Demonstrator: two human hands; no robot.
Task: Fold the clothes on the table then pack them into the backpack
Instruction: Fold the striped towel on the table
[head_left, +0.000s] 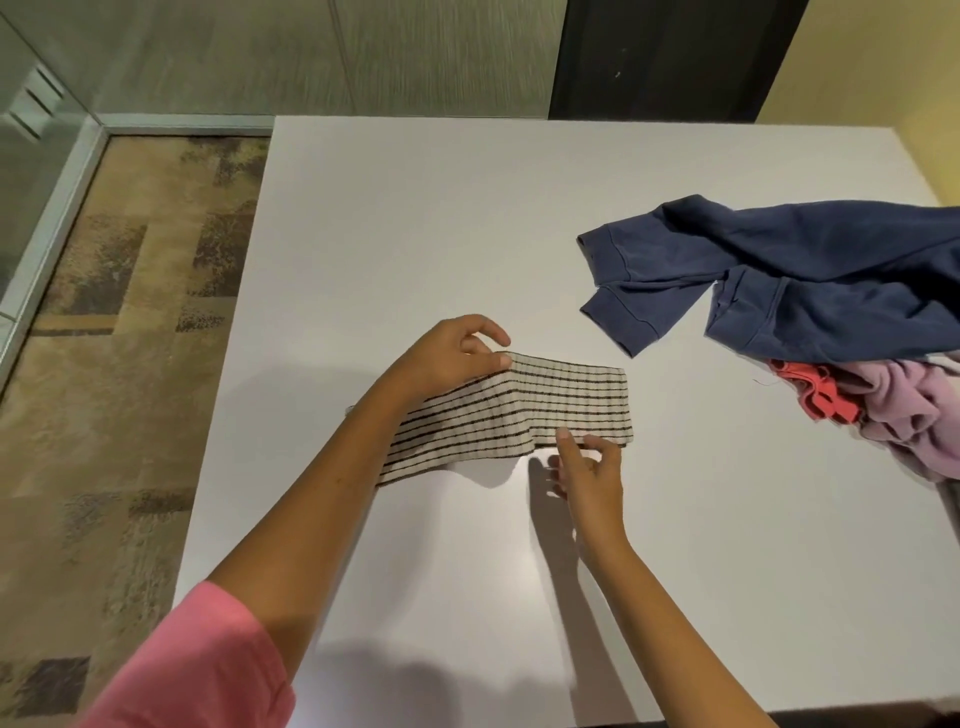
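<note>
A white garment with thin black stripes (545, 410) is folded into a narrow band near the middle of the white table (415, 234). My left hand (452, 358) pinches its far left edge between thumb and fingers, and part of the cloth runs under my left forearm. My right hand (587, 467) pinches the near edge of the band. A navy blue sweatshirt (805, 280) lies unfolded at the right, over a lilac garment (904, 410) and a coral-red one (815, 395). No backpack is in view.
The table's left edge drops to a patterned brown carpet (114, 338). A glass partition with a metal frame (52, 208) stands at the far left. Behind the table are a grey wall and a dark panel (665, 57).
</note>
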